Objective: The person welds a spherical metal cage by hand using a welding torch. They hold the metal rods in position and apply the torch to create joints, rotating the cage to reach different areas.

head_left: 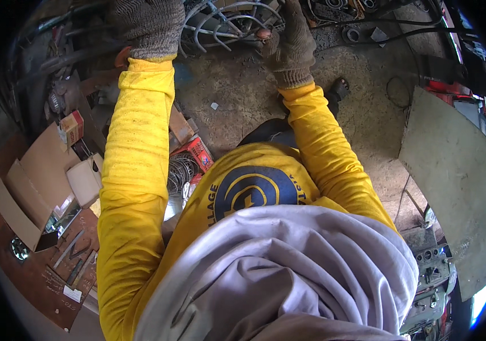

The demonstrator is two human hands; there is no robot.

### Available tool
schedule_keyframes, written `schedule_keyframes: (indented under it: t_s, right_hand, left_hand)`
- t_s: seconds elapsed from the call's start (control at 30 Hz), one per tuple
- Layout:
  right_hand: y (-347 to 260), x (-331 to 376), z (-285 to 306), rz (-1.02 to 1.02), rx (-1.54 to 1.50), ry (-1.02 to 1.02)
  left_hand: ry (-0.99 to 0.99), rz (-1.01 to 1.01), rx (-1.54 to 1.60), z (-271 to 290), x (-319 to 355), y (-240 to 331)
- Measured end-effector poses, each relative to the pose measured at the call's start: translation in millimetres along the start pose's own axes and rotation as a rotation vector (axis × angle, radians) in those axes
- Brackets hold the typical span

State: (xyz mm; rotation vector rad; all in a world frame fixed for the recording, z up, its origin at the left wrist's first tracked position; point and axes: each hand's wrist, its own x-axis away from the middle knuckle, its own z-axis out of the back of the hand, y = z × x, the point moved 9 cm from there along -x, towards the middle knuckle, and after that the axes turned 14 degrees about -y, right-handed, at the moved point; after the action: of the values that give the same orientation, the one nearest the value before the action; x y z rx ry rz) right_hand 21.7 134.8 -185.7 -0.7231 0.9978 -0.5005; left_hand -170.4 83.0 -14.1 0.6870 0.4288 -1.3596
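Both of my arms, in yellow sleeves, reach toward the far edge. A grey-brown knit glove covers my left hand; its fingers run into the dark upper edge, so whatever they touch is hidden. My right hand wears a similar glove, with a bare thumb tip poking out. Its thumb stands apart from the fingers, which stretch up to the picture's edge, and I make out nothing held in it. Between the hands is a bundle of curved grey metal rods, close to the right thumb.
Cardboard boxes and hand tools lie on a brown surface at left. A wire coil sits beside a red box. A large grey sheet leans at right, near machinery. Black cables cross the far right.
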Motion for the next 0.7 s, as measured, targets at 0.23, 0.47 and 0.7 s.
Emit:
schedule_keyframes:
  t_s: [0.23, 0.47, 0.7]
  right_hand:
    - [-5.8, -5.7, 5.8, 0.004, -0.036, -0.018]
    - [-3.6, 15.3, 35.8, -0.192, 0.069, 0.071]
    - [28.3, 79.2, 49.5, -0.657, -0.066, -0.381]
  left_hand:
    - [-0.006, 0.047, -0.001, 1.9, -1.1, 7.0]
    - [-0.046, 0.105, 0.055, -1.3, 0.8, -4.4]
    - [-0.091, 0.05, 0.136, 34.9, 35.2, 29.6]
